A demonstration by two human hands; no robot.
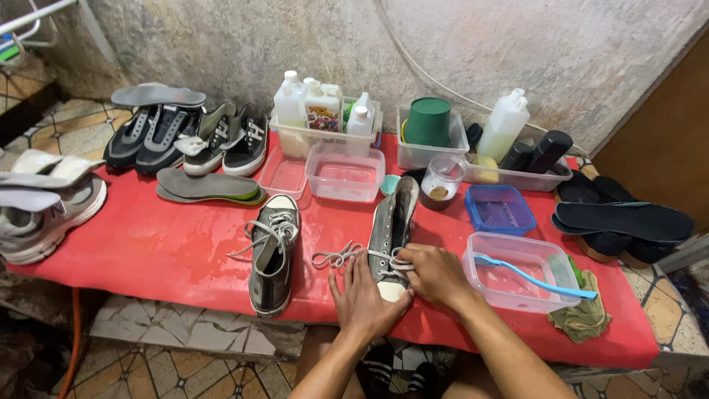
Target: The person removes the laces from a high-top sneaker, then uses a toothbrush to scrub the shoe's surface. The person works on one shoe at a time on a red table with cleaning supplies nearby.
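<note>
A grey canvas sneaker (390,225) with a white toe cap lies on the red table (170,251), toe toward me. My left hand (363,295) rests flat against its toe, next to the loose white lace (334,258). My right hand (434,273) pinches the lace at the lowest eyelets. The matching sneaker (272,255) lies to the left, its laces loosened.
A clear tub (517,292) with water and a blue brush (532,277) sits right of my hands, with a green rag (585,316) beside it. More tubs, bottles, a green cup, insoles and other shoes fill the back and left of the table.
</note>
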